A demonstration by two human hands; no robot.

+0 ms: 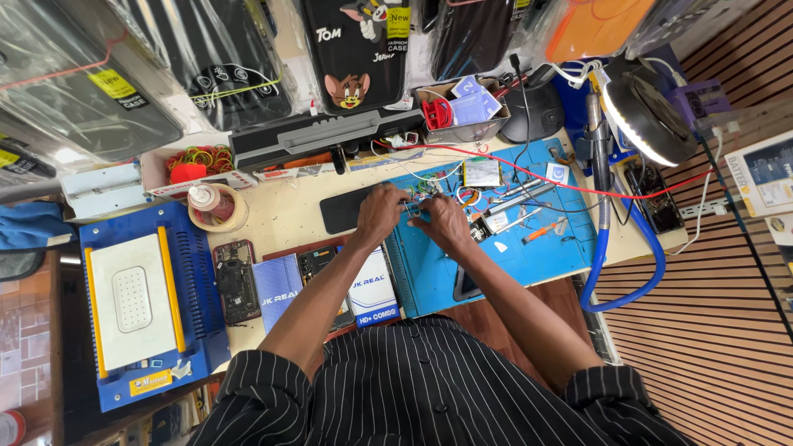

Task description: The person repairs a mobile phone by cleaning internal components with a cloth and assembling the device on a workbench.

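Both hands meet at the far left corner of the blue work mat (529,256) on the surface, the left hand (380,213) and right hand (440,223) with fingers pressed together, pinching a small bundle of coloured wires (419,192) between them, tweezers (516,192) lying near.

Blue machine (144,301) with a white plate and yellow rails at the tabletop's (281,219) left end. Beside it, an opened red phone (236,279) and flat blue boxes (277,291). Tape roll (217,208) and a tray of coloured rubber bands (198,158) behind. Round lit lamp (648,122) at upper right, above a blue hose (632,277). Packaged phone cases (359,49) hang along the back wall.
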